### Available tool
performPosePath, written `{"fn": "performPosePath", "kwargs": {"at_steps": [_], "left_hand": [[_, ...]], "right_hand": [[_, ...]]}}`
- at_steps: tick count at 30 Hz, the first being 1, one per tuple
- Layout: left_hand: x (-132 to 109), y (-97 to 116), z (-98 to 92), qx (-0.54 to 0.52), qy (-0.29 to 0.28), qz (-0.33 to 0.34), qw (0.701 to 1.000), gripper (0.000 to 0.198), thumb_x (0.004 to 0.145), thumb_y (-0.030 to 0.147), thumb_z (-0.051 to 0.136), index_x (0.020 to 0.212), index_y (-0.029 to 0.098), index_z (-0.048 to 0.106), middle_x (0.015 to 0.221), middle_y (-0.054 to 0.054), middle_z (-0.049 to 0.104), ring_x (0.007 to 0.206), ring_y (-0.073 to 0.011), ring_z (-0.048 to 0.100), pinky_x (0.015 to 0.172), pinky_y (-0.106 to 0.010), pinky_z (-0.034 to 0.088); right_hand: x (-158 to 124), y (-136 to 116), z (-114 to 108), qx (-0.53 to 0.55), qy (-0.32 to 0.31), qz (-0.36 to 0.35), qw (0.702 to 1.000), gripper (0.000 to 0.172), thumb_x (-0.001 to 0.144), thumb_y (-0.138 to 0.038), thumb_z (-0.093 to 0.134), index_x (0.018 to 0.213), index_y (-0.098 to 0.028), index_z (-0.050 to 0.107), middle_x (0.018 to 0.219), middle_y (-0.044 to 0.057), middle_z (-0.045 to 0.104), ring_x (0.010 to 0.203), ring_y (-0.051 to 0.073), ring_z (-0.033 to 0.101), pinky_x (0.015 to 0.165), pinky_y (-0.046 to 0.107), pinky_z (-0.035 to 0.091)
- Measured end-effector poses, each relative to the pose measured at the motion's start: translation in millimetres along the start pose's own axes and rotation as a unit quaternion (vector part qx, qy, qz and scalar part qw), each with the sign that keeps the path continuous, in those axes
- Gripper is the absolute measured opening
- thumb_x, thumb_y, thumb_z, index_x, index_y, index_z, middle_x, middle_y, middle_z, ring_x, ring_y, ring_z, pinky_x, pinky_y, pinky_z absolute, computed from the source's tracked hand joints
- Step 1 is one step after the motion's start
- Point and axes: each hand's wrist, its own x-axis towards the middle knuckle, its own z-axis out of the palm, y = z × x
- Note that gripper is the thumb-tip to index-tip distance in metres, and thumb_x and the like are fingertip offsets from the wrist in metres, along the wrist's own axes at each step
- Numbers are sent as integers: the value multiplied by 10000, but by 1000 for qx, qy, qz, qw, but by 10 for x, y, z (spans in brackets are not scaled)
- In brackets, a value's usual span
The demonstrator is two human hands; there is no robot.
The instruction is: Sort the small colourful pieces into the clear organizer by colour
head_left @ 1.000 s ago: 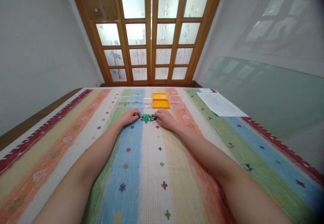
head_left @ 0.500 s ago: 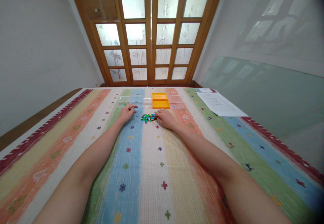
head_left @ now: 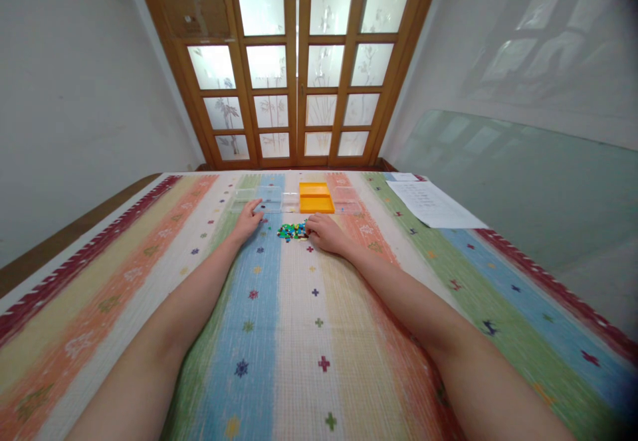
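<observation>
A pile of small multicoloured pieces, green, blue, white, yellow and dark, lies on the striped tablecloth between my hands. At its right edge my right hand rests with curled fingers against the pieces; whatever is between the fingertips is hidden. My left hand is at the near edge of a clear plastic box, thumb and forefinger apart, and no piece shows between them. Behind the pile stands an orange two-part tray.
Another clear plastic box sits right of the orange tray, and a small clear compartment left of it. A printed paper sheet lies at the right. Wooden doors with frosted panes stand beyond the table.
My left hand's fingers have turned from pointing rightward to pointing up and away, with the thumb spread apart from the forefinger. The right hand stays at the pile almost unmoved.
</observation>
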Motion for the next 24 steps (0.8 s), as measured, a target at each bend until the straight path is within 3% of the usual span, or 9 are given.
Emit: {"fn": "performPosePath", "kwargs": {"at_steps": [5, 11, 24], "left_hand": [[-57, 86, -1, -38, 2, -15, 999, 483, 885, 203, 599, 1363, 191, 667, 1419, -115, 603, 701, -94, 570, 760, -287, 567], [-115, 220, -1, 35, -35, 72, 996, 328, 911, 198, 576, 1196, 202, 739, 1310, -100, 655, 1011, -205, 640, 879, -337, 548], [-153, 271, 12, 79, -74, 95, 990, 306, 929, 184, 559, 1151, 217, 767, 1247, -82, 690, 1018, -224, 651, 966, -370, 519]], "right_hand": [[-15, -28, -27, 29, -12, -42, 999, 144, 898, -175, 640, 993, -201, 745, 1032, 76, 674, 1006, 239, 574, 936, 341, 412], [-6, -93, -66, 53, -24, -47, 997, 135, 926, -243, 674, 1033, -210, 749, 1056, 82, 668, 1036, 245, 574, 936, 341, 422], [25, -145, -47, 55, -28, -72, 996, 150, 1000, -253, 623, 988, -224, 770, 1036, 84, 677, 1012, 231, 583, 930, 336, 411]]}}
